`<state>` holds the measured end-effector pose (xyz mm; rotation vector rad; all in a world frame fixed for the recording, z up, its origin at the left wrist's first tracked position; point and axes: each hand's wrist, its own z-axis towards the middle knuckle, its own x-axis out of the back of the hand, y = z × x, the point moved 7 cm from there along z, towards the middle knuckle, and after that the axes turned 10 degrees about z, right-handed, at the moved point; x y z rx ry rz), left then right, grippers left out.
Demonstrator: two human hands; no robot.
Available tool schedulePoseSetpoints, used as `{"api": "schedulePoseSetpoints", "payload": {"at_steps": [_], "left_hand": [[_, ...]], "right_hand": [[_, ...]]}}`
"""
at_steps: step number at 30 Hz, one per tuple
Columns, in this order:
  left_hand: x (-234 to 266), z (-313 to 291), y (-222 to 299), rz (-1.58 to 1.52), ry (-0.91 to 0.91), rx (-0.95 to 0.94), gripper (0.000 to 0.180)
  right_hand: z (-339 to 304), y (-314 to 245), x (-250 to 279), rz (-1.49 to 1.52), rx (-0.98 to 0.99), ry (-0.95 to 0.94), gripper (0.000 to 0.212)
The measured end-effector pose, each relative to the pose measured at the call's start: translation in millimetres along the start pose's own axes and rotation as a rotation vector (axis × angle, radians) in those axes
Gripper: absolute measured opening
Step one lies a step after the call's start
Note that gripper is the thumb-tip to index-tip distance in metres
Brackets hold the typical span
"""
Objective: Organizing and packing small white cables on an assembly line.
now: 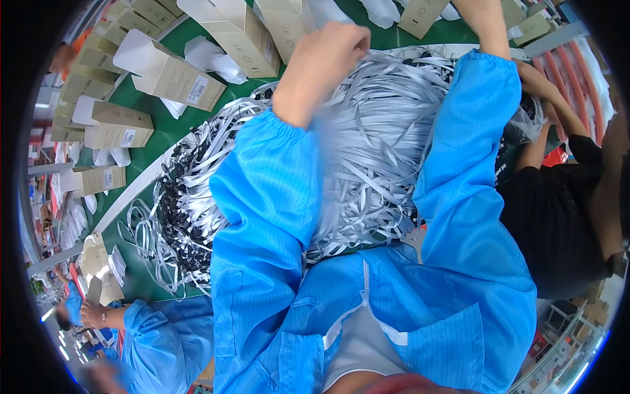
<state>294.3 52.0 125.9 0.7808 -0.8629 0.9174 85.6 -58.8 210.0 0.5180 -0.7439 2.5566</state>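
Observation:
A large heap of flat silver-white straps [374,131] with black end pieces covers the middle of the green table. Over the far side of the heap is my left hand [325,65], its fingers curled closed. What they hold, if anything, is hidden. Stretched farther out, my right hand [482,23] reaches to the top edge of the view beside the open boxes. Its fingers are cut off there, so its grip does not show. Both arms wear blue sleeves.
Open beige cartons [177,79] stand in a row along the conveyor [143,125], with white plastic bags between them. A co-worker in black [551,217] works close on my right. Another in blue [164,341] is at the lower left. Orange-edged trays [571,85] sit at the far right.

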Motion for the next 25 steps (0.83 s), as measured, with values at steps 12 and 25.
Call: {"api": "schedulePoseSetpoints", "payload": {"at_steps": [12, 25], "left_hand": [[156, -32, 48, -0.404, 0.461, -0.038, 0.038], [202, -74, -11, -0.477, 0.778, 0.269, 0.024]], "right_hand": [[-55, -186, -73, 1.488, -0.18, -0.762, 0.033], [-11, -160, -30, 1.808, -0.112, -0.502, 0.029]]}}
